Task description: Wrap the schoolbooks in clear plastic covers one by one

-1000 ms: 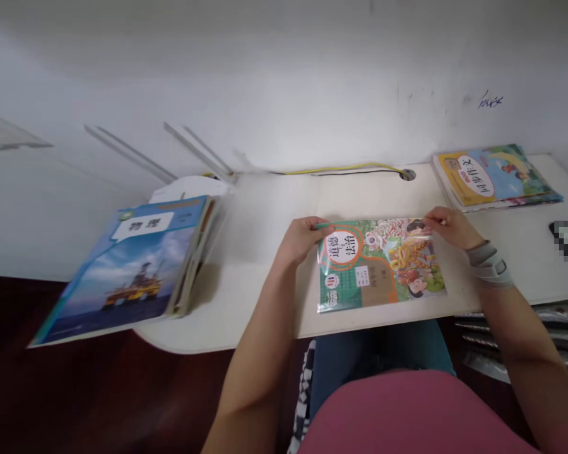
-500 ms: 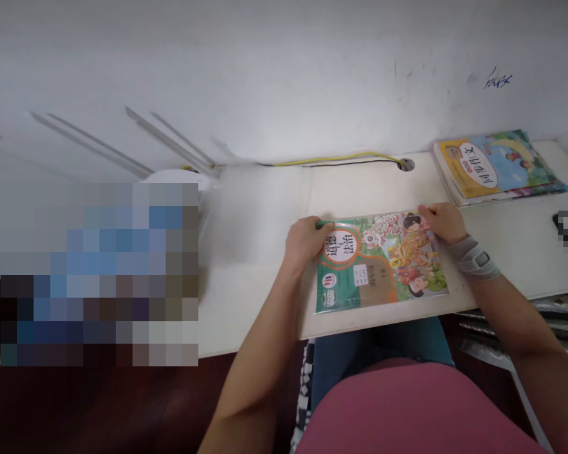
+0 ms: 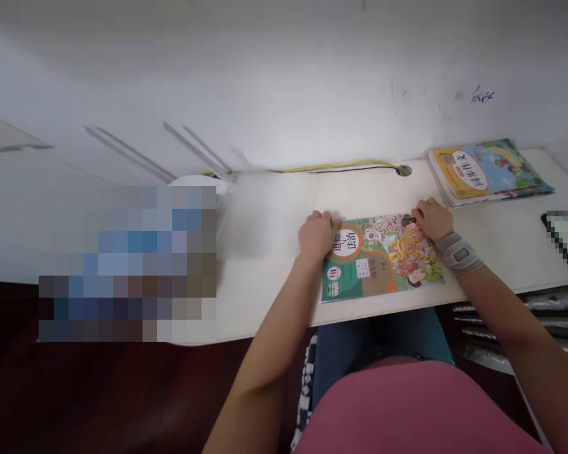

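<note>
A green textbook (image 3: 383, 258) with an illustrated cover of lion dancers lies on the white desk (image 3: 265, 284), its lettering turned sideways. My left hand (image 3: 318, 234) is closed at the book's upper left corner, with the fingers curled over its edge. At the upper right corner my right hand (image 3: 434, 217) grips the edge, and a grey band circles that wrist. The fingertips of both hands are partly hidden.
A stack of books (image 3: 490, 170) lies at the back right. A pixelated device with a dark rim (image 3: 565, 243) is at the far right. Yellow and black cables run along the wall to a desk hole (image 3: 404, 170). A blurred patch covers the left.
The view has shifted slightly. The book lies flatter and a little nearer the back of the desk, and my left fingers have moved further over its top corner.
</note>
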Available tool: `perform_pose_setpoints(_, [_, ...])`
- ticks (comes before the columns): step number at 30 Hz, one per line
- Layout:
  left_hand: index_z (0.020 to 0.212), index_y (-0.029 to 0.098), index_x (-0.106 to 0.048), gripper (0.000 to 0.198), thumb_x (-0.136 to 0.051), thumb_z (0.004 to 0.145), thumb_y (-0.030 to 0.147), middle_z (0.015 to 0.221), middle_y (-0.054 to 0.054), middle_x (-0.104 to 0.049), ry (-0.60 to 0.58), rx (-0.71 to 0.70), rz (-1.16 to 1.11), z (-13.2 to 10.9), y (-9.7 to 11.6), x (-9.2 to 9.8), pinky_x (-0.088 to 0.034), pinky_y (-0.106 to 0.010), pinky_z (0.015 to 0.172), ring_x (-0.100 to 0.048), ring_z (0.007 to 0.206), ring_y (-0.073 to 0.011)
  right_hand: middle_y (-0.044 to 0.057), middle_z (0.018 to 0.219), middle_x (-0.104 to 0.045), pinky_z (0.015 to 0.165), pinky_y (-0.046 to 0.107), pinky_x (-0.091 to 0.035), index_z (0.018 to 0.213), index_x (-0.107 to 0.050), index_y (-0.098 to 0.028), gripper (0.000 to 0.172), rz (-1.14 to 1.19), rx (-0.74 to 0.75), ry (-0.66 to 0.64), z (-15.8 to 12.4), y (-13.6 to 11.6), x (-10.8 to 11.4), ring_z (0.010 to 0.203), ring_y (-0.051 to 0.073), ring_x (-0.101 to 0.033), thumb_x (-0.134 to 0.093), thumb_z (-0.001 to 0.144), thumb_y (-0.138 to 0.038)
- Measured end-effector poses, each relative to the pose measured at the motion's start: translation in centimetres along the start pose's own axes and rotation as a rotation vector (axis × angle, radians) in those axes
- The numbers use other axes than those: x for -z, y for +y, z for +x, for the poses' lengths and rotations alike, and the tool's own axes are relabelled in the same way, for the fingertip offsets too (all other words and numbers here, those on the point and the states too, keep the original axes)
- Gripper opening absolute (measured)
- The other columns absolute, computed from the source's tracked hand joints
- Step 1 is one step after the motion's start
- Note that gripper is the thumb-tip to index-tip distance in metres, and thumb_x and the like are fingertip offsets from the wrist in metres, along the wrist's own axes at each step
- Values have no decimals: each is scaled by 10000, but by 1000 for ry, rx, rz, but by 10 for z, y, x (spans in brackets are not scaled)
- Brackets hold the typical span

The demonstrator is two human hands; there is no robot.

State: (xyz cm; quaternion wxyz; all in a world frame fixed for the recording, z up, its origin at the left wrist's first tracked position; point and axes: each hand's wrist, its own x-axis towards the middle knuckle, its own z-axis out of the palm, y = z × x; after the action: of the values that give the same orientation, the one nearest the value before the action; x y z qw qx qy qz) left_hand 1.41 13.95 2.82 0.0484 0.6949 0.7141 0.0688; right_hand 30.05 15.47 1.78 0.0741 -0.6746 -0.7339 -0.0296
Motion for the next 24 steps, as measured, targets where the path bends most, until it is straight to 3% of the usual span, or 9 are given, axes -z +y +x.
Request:
perform_pose_setpoints(3, [989,144,-638,396,-368,928,427,1076,-182,-616,27,16,-46,2,3,-5,-449,-396,866,-560,1087,-315,118,1018,-612,599,301,-328,982,-630,-185,304,-30,-1,9,0,-1,-2,850,218,-589,-374,950,-346])
perform_pose_setpoints(8, [811,147,-623,292,-484,867,398,956,-179,-652,40,135,-468,5,0,-4,-413,-418,908,-591,1035,-327,104,1036,-601,622,295,-325,995,-612,-178,313,-27,-9,4,0,0,-4,888,204,-581,-345,966,-340])
perform_pose_setpoints(13, [1046,154,-552,354,-379,902,426,875,-97,-679,33,197,-693,-13,-13,4,-489,-326,696,-653,772,-210,98,1053,-600,628,280,-321,996,-607,-177,295,10,-24,2,0,0,-5,907,194,-582,-364,964,-342])
perform_pose_setpoints(15, [1042,151,-542,385,-387,885,466,820,-77,-676,-66,219,-866,-31,-21,6,-488,-297,614,-643,672,-179,99,1052,-602,634,275,-326,996,-607,-179,283,29,-26,3,1,0,-4,910,192,-581,-376,960,-339])
perform_pose_setpoints(18, [902,157,-556,410,-550,773,546,719,-48,-646,-340,233,-1175,-65,-31,5,-464,-265,548,-616,597,-158,105,1050,-604,652,270,-340,999,-609,-180,263,74,-30,2,1,0,-4,911,192,-579,-397,951,-328])
perform_pose_setpoints(20, [847,178,-533,407,-621,711,551,668,-17,-620,-426,233,-1254,-85,-32,2,-445,-250,516,-599,563,-151,110,1052,-606,667,269,-350,998,-613,-180,252,117,-33,3,1,0,-4,910,193,-579,-413,943,-324])
perform_pose_setpoints(22, [847,202,-507,372,-601,724,540,635,17,-591,-362,234,-1249,-100,-27,-4,-430,-247,493,-571,527,-145,112,1053,-610,676,268,-360,980,-621,-178,241,171,-41,8,0,1,-6,901,192,-580,-436,931,-326])
perform_pose_setpoints(24, [867,215,-508,309,-542,770,507,653,26,-582,-179,214,-1186,-109,-20,-11,-448,-266,525,-569,566,-156,103,1032,-624,678,265,-371,937,-629,-177,230,240,-55,17,1,4,-9,877,185,-584,-460,919,-332])
